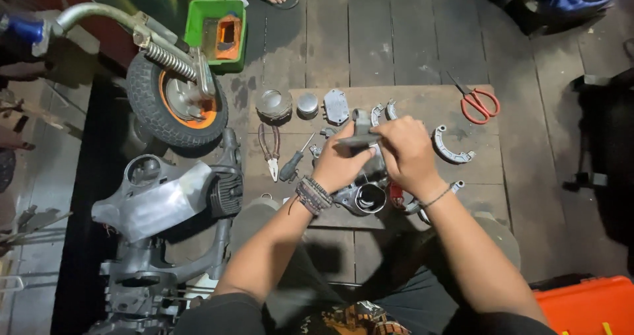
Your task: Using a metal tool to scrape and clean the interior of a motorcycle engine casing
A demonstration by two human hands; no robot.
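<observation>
Both forearms are seen nearest the camera, reaching fwd over a brown board (475, 170) laid on the plank floor. Left hand (338, 167), w/ braided bands at the wrist, is curled round a small flat grey metal part (358, 139); fingers are closed on its near end, thumb on top. Right hand (406, 151), w/ a thin bracelet at the wrist, is bent over the same part from the other side, fingertips pressed to it; fingers are half-clenched, not spread. Part is held just above a grey engine casing (365, 196) w/ a round bore, which is set on the board directly under the hands.

Pliers (270, 151) and a screwdriver (291, 165) are laid just left of the left hand. Two round metal caps (274, 104) (307, 104) and a flat grey cover plate (336, 106) are lined up along the far edge. A curved brake shoe (449, 147) is placed just right of the right hand; red-handled scissors (478, 104) are at the far right corner, well apart.

Off the board, left: a small wheel w/ orange rim (177, 100), a grey scooter frame (158, 203), and a green tray (216, 23). An orange case (588, 305) is seen at the bottom right.
</observation>
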